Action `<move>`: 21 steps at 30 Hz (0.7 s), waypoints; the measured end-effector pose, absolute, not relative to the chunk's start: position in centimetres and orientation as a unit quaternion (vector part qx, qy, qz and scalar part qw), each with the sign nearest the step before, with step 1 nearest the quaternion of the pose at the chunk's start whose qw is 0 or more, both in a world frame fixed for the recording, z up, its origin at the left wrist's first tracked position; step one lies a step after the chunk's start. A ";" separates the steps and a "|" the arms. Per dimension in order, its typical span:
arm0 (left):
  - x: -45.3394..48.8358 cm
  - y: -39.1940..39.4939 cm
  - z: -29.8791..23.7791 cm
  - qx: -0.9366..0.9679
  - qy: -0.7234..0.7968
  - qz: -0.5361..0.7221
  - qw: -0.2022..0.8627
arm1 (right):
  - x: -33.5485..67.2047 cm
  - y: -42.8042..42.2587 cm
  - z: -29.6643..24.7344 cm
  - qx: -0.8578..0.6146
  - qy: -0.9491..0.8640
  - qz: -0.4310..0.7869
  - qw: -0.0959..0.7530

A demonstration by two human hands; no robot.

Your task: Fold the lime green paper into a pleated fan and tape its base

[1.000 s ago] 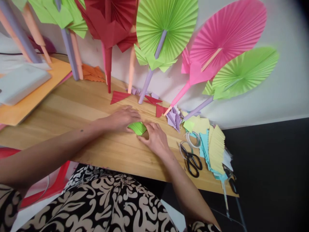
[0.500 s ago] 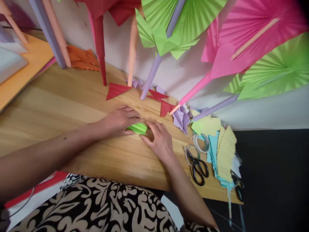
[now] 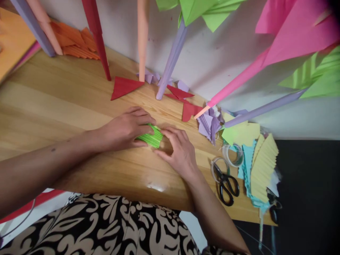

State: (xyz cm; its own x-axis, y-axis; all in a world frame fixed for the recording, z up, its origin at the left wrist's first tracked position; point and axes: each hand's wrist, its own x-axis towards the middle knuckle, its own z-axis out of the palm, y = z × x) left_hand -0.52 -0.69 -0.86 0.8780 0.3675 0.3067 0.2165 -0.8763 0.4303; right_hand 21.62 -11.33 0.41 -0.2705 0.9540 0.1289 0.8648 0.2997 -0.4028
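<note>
A small strip of bright green pleated paper [image 3: 152,137] lies on the wooden table between my two hands. My left hand [image 3: 129,129] is closed over its left part, fingers along the far side and thumb on the near side. At the paper's right end, the curved fingers and thumb of my right hand [image 3: 180,150] pinch its far and near corners, leaving a gap before the palm. Part of the paper is hidden under the left hand.
Black-handled scissors [image 3: 227,186], a roll of clear tape [image 3: 240,157] and yellow pleated paper [image 3: 262,170] lie at the right. Red paper scraps [image 3: 126,88] are beyond my hands. Paper fans on rolled stems, including a pink stem [image 3: 236,79], lean against the wall.
The view has tilted down and shifted, so the fans sit higher in the picture. More of the green pleated paper shows between my hands, which remain around it.
</note>
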 end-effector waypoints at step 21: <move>-0.2 -1.1 -0.9 0.943 0.157 0.201 0.213 | 21.2 -11.1 -0.5 -0.592 -0.767 0.118 0.218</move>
State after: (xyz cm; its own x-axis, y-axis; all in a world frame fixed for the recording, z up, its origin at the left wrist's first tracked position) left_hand -0.18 -1.08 -0.88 0.8699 0.3810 0.3133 0.2094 -0.8603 0.4649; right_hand 21.21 -11.06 -0.54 -0.2048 0.9592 0.1948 0.8560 0.2720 -0.4396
